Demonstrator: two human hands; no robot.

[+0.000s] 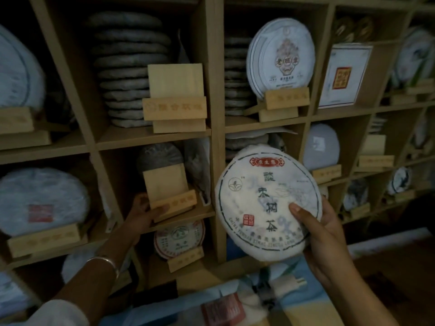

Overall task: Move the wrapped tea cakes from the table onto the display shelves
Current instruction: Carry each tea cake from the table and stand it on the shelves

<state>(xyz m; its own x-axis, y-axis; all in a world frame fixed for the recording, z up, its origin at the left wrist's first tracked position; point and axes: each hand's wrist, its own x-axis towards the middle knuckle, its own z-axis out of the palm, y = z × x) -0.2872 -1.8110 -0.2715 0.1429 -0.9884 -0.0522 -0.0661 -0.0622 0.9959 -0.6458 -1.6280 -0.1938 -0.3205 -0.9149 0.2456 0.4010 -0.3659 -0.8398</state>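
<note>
Right hand gripping tea cake, shelves dim

Probably a tea shop: dim wooden shelves displaying wrapped tea cakes.

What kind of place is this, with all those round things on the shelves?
Probably a tea shop or tea storeroom. Wooden cubby shelves hold stacks of round tea cakes, some propped on little wooden stands. The right hand holds a paper-wrapped tea cake, ready to display.
</note>
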